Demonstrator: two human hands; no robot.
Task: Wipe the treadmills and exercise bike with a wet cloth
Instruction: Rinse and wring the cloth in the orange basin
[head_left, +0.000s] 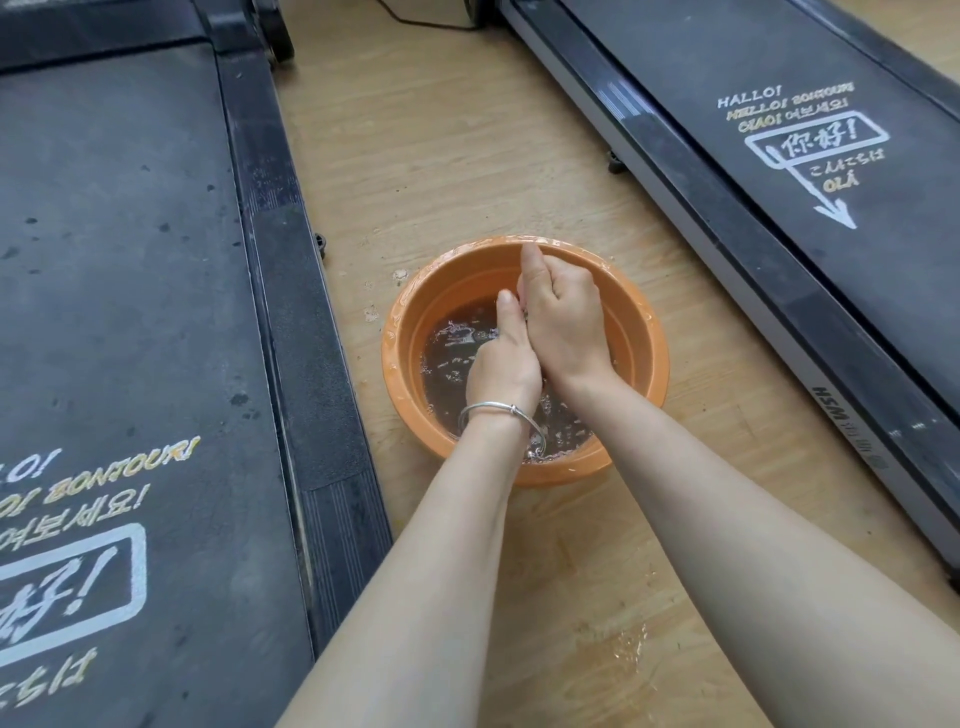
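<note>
Squeezing seems to be the job right now: both hands are over the orange basin (524, 358), pressed close together. The left hand (501, 371) and the right hand (563, 322) are both curled tight, as if wringing the cloth. The cloth itself is almost all hidden inside the two fists, so I cannot say for sure how it is held; only a tiny pale bit may show between them. A silver bracelet (501, 415) sits on the left wrist.

The water (452, 353) in the basin looks dark and dirty, so I think some wiping is already done.

To the left of the basin lies one treadmill (130, 312), its belt dotted with spots and dust. To the right of the basin lies the other treadmill (810, 171). Wet patches mark the wooden floor (441, 156) near the basin. No exercise bike is in sight, so plenty of wiping looks left to do.
</note>
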